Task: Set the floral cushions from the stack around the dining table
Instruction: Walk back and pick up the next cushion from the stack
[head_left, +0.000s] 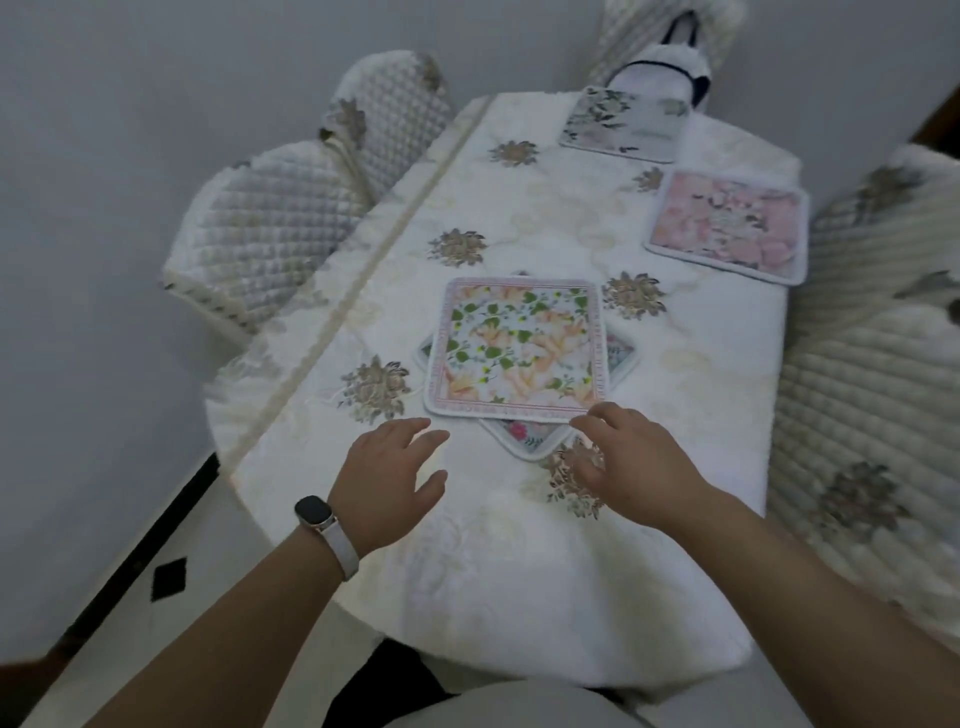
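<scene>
**Both hands open, just short of the cushion stack**

Head view. Left hand (392, 475) palm down over the tablecloth, fingers loosely spread, holding nothing; fingertips near the near-left corner of the stack, not touching it. A watch (315, 512) with a pale strap sits on that wrist. Right hand (631, 460) also open and empty, fingers curled slightly downward; fingertips at the near-right corner of the top cushion. Contact cannot be judged.

The stack (524, 364) lies at the middle of the dining table (519, 571), close in front of the hands. Top cushion (517, 345): roughly square, flat, peach flowers with green leaves, red-patterned border. Its edges run about parallel with the table's sides, no clear long axis. The cushion beneath (530, 439) is turned about an eighth of a turn, so its corners stick out at left, right and toward the person; the near corner points between the two hands.

Two cushions already laid flat: a pink one (727, 226) at the right edge, slightly skewed to the table edge, and a pale grey-green one (623, 124) at the far end, near a white bag with dark straps (662, 78).

Quilted chairs (270, 234) stand left; another (872, 364) stands right.
</scene>
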